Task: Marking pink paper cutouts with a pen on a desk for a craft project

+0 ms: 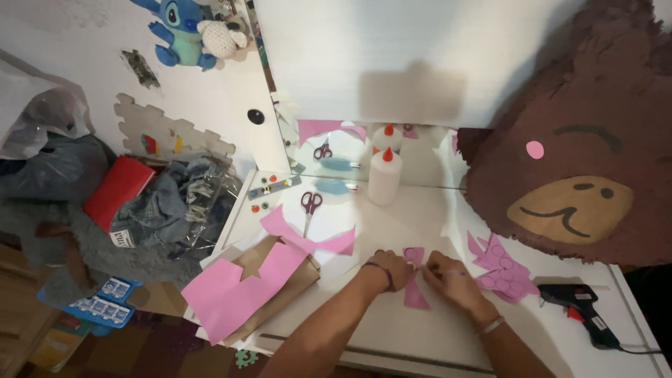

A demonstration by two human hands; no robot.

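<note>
My left hand (392, 268) and my right hand (448, 276) meet over a small pink paper bow shape (414, 276) lying on the white table (392, 329). Both hands pinch the piece at its middle, fingers closed on it. A dark band circles my left wrist and a light bracelet my right. Part of the pink piece is hidden under my fingers.
A big brown bear-face piñata (574, 147) leans at the right. Pink paper scraps (500, 269), a black glue gun (584, 311), a white glue bottle (384, 178), scissors (310, 206), pink sheets on brown paper (238, 287) lie around. Clothes and bags (168, 203) pile up left.
</note>
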